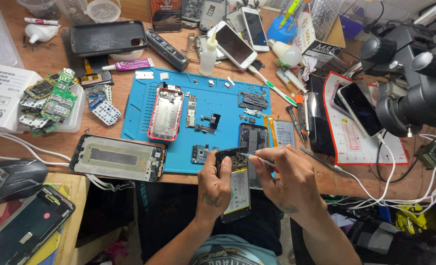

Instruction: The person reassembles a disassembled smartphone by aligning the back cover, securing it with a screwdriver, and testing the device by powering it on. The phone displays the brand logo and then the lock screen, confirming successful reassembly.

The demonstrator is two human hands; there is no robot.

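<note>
Two hands at work, the left hand (217, 182) and the right hand (287, 180). One opened phone (235, 189) between them, one pair of tweezers (255, 157). On the one blue mat (144, 98), one red phone shell (165, 113). Two white phones (234, 45) up top, one white bottle (208, 50), one microscope (414, 93), one black mouse (9, 179).

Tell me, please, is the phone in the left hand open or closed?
Open: the phone in the left hand has no back cover, so its battery and board show. The right hand holds tweezers to it.
</note>
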